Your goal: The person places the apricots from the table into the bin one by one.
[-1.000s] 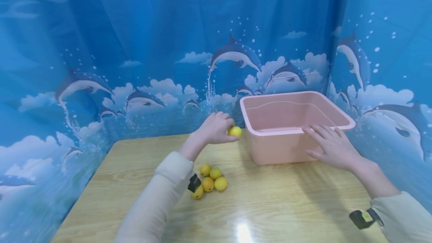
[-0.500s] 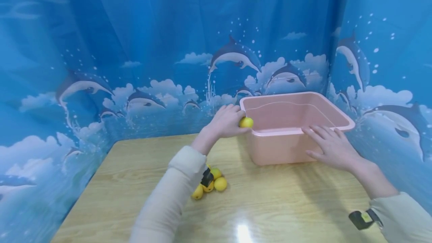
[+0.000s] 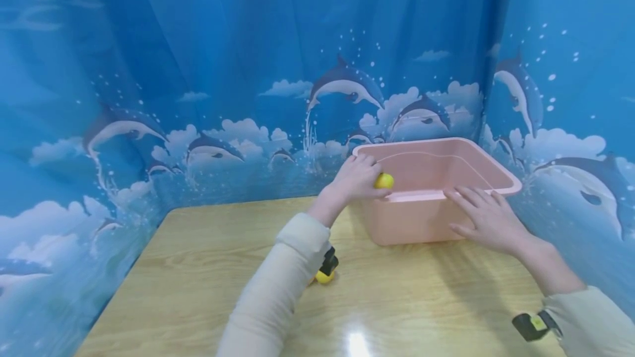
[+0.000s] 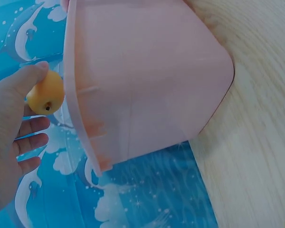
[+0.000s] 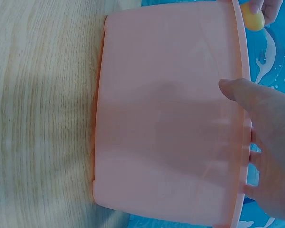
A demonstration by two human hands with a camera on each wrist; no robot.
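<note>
In the head view my left hand (image 3: 358, 179) pinches a yellow-orange loquat (image 3: 384, 181) between thumb and fingers, at the left end of a pink plastic tub (image 3: 409, 219). From the left wrist, the loquat (image 4: 48, 93) shows its dark end beside the tub's rim, held by thumb and index finger while the other fingers spread loosely. My right hand (image 3: 488, 219) rests at the tub's near rim with fingers fairly straight. In the right wrist view its thumb (image 5: 235, 90) lies on the outer-wall side and its fingertips meet the rim (image 5: 246, 61).
More loquats (image 3: 324, 276) lie on the wooden table (image 3: 208, 258), mostly hidden behind my left forearm and its wrist camera. A blue curtain (image 3: 238, 59) printed with dolphins hangs right behind the table and tub. The tub stands at the table's back right.
My left hand has moved right with the loquat, from left of the tub to over its left rim. My left forearm now covers most of the loquats. The right hand has stayed put.
</note>
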